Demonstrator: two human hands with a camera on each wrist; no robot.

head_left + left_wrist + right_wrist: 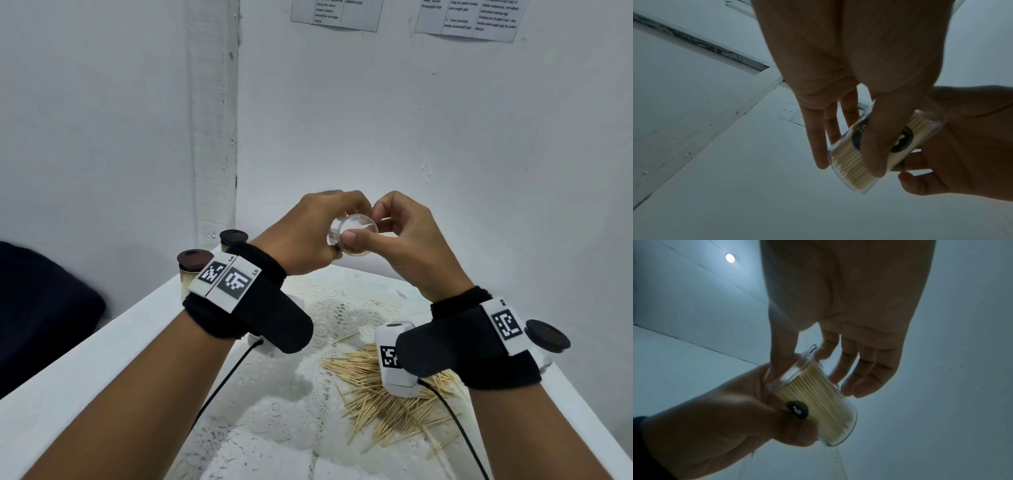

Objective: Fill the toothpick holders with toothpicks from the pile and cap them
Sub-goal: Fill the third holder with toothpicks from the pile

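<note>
Both hands hold one clear toothpick holder (pixel 354 228) in the air above the table. It is packed with toothpicks and has no cap. My left hand (pixel 332 240) grips its body, thumb across a round dark sticker (pixel 797 409) on the wall. My right hand (pixel 371 222) pinches the open rim between thumb and forefinger, its other fingers loose. In the left wrist view the holder (pixel 846 177) lies tilted under the left thumb. The loose toothpick pile (pixel 376 397) lies on the table below my right wrist. A dark brown cap (pixel 548 337) lies at the table's right edge.
Two filled holders with brown caps (pixel 194 265) (pixel 233 238) stand at the table's far left edge by the wall corner. A white lace cloth (pixel 342 315) covers the white table (pixel 102 359). Wrist camera cables hang down. A dark object (pixel 41 308) lies off the table's left.
</note>
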